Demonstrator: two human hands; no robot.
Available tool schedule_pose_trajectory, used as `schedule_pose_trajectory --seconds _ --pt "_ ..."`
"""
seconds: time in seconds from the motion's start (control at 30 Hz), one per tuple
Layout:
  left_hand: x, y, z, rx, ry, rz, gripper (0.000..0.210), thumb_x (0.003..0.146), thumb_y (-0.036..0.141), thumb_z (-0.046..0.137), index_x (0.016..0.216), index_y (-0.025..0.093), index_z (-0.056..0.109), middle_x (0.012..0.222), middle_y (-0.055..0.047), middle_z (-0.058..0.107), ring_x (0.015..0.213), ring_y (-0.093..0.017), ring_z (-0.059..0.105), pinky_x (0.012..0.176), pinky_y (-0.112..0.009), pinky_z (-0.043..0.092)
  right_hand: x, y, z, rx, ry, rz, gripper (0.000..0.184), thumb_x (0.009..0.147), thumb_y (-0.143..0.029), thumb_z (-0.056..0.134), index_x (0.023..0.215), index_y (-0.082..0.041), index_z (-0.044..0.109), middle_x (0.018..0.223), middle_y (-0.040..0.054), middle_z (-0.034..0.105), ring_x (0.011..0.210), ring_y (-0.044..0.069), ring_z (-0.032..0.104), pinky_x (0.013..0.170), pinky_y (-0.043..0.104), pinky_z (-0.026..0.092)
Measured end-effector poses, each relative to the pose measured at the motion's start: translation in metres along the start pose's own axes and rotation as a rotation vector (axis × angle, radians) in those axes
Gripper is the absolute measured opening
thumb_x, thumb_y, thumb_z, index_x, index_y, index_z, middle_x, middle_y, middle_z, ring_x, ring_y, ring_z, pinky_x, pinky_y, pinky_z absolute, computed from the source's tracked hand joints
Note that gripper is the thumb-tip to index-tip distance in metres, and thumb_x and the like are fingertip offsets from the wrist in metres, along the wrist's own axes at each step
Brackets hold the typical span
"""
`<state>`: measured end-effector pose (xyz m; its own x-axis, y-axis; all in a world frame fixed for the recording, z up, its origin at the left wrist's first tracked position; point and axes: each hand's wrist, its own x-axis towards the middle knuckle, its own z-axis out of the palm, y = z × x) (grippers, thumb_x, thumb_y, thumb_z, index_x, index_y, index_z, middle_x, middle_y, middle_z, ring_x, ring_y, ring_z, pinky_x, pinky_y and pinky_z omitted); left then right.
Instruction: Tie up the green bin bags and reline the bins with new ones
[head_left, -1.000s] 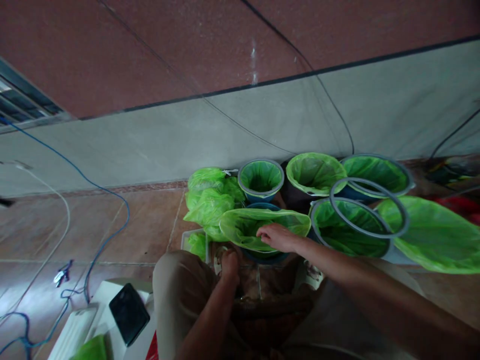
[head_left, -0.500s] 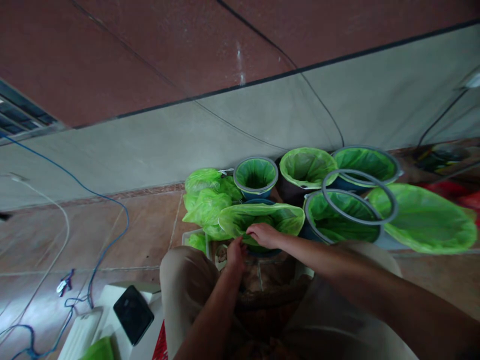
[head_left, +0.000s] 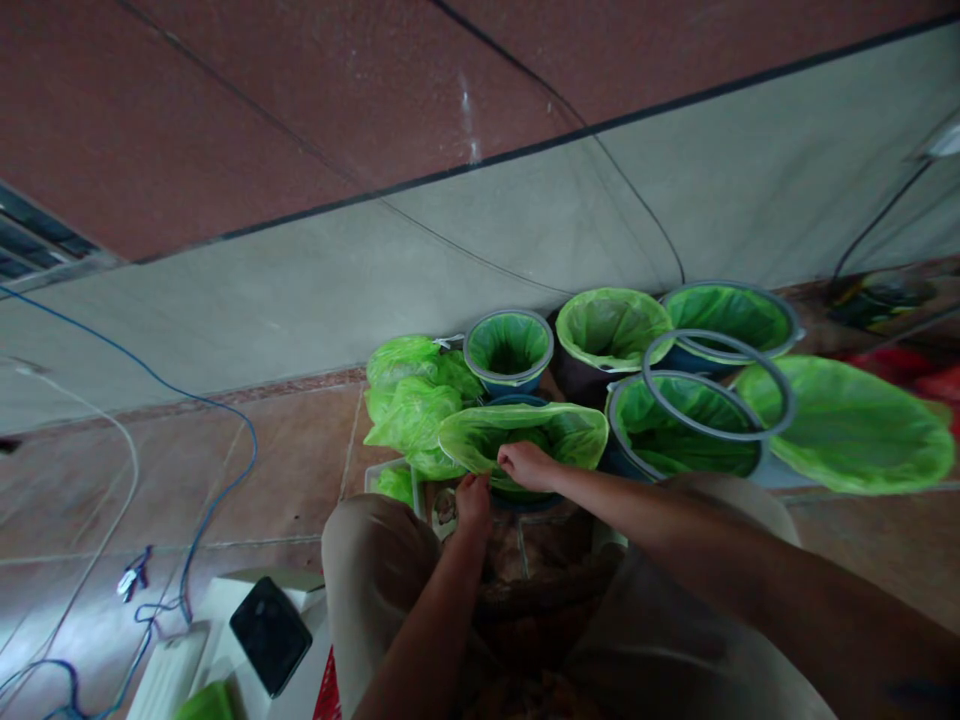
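Observation:
A thin green plastic bag stands spread open inside a blue bucket in front of my knees. My left hand is closed on the bag's near rim. Just right of it and a little higher, my right hand is also closed, its fingers curled over the same rim. The fingertips are small and partly hidden. Beside this bucket on the right is a bag-lined bucket, with a loose grey ring lying across its top.
Along the wall stand a small lined bucket, a dark lined bucket and a wide lined bucket. Another open green bag spreads at right. Bunched green bags lie left. A black phone-like slab rests lower left.
My hands have shifted very slightly and stay at the bag's near rim. The whole view has tilted a little; the buckets and ring keep their places.

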<state>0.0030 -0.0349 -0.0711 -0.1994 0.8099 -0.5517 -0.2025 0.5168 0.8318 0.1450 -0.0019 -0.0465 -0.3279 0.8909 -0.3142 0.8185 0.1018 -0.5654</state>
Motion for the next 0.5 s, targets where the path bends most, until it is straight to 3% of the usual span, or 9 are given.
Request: schedule_pose_trajectory --seconds 0.27,0.4,0.5 --pt "0.0036 -0.0025 -0.0019 -0.036 0.001 -0.017 0.015 0.063 0.024 0.071 0.061 0.017 0.057 0.052 0.006 0.050 0.049 -0.007 0.044 0.049 -0.021 0.032 -0.0037 -0.0054 -0.0037 -0.001 -0.019 -0.027 0.028 0.090 -0.016 0.051 0.103 -0.017 0.075 0.109 0.0095 0.075 0.103 0.023 0.068 0.084 0.027 0.046" --pt "0.0035 -0.0044 -0.0026 -0.119 -0.040 -0.031 0.009 0.062 0.020 0.068 0.063 0.016 0.059 0.058 0.003 0.058 0.053 -0.009 0.052 0.054 -0.022 0.039 -0.0050 -0.0072 -0.0038 -0.031 -0.047 -0.036 0.029 0.090 -0.018 0.050 0.102 -0.018 0.076 0.107 0.0095 0.076 0.101 0.023 0.069 0.080 0.026 0.046" --pt "0.0039 -0.0052 -0.0026 -0.166 -0.075 0.053 0.004 0.064 0.017 0.065 0.063 0.016 0.062 0.066 -0.002 0.066 0.065 -0.014 0.063 0.064 -0.026 0.047 -0.0059 -0.0086 -0.0042 -0.037 -0.062 -0.019 0.028 0.091 -0.020 0.050 0.100 -0.017 0.076 0.105 0.0105 0.076 0.099 0.024 0.070 0.075 0.027 0.046"
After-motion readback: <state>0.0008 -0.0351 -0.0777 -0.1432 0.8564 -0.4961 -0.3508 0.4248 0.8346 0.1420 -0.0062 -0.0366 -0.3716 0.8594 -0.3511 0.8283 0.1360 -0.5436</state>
